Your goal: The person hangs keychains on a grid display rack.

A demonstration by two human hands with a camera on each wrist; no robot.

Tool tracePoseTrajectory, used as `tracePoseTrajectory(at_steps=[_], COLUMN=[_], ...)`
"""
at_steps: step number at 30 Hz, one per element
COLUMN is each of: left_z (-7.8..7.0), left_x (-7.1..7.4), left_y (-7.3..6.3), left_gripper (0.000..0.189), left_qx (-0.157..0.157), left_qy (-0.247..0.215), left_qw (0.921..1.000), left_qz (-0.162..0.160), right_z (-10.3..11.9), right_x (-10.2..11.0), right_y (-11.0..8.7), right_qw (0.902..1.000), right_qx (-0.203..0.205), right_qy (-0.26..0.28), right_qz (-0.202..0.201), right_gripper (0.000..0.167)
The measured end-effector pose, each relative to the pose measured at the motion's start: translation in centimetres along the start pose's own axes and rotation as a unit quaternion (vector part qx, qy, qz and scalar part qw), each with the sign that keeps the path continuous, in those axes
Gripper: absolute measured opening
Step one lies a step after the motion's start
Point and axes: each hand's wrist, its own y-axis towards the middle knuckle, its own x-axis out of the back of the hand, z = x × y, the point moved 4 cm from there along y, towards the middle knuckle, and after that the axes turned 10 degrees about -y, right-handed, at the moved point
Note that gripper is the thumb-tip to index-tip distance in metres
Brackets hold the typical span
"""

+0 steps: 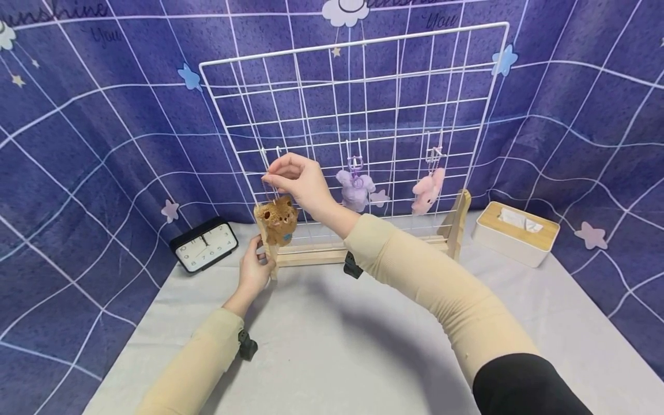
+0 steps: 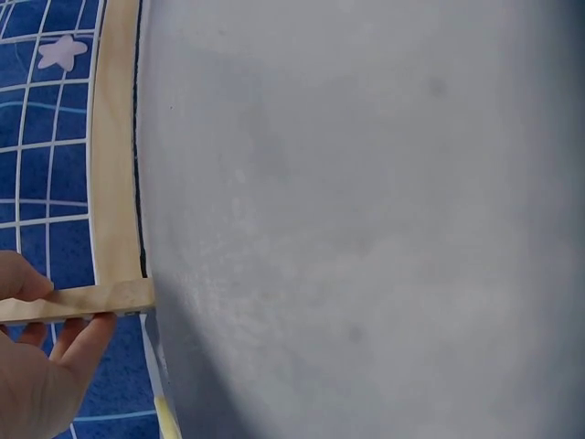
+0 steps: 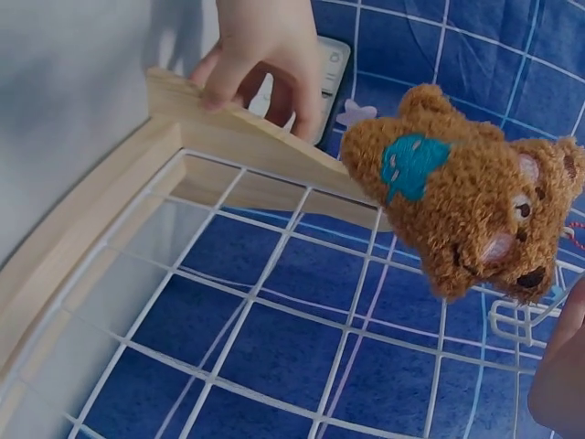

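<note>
A brown plush bear keychain (image 1: pixel 280 222) hangs at the left side of the white wire grid rack (image 1: pixel 353 43). My right hand (image 1: pixel 308 187) pinches the thin strap above the bear between thumb and fingertips, beside a white hook on the grid. In the right wrist view the bear (image 3: pixel 466 192) shows a blue patch, and only a little of the right hand (image 3: pixel 562 366) appears at the edge. Low on the left, my left hand (image 1: pixel 254 271) grips the rack's wooden foot (image 2: pixel 101 298), thumb on one side and fingers on the other.
Purple (image 1: pixel 355 191) and pink (image 1: pixel 429 191) plush keychains hang from hooks farther right on the grid. A black-framed clock (image 1: pixel 207 246) stands at the left, a tissue box (image 1: pixel 516 233) at the right. Behind is a blue patterned curtain (image 1: pixel 129 144); a pale cloth (image 1: pixel 321 346) covers the table.
</note>
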Motion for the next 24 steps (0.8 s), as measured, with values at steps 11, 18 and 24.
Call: tracePoseTrajectory(at_steps=[11,18,24], left_z=[0.1,0.1,0.2], left_x=[0.1,0.0,0.0], left_y=[0.0,-0.1,-0.1], left_gripper=[0.072,0.074,0.074], left_qx=[-0.004,-0.004,-0.006], left_qy=[0.002,0.001,0.000], left_qw=[1.0000,1.0000,1.0000], left_qz=[0.003,0.000,-0.002], right_z=[-1.0,-1.8,-2.0], right_x=[-0.1,0.1,0.3], right_y=[0.7,1.0,1.3], right_qw=[0.9992,0.9973,0.9942], right_qx=[-0.002,-0.016,-0.015], right_qy=[-0.012,-0.033,-0.059], right_qz=[-0.037,-0.064,-0.089], right_gripper=[0.011,0.012,0.013])
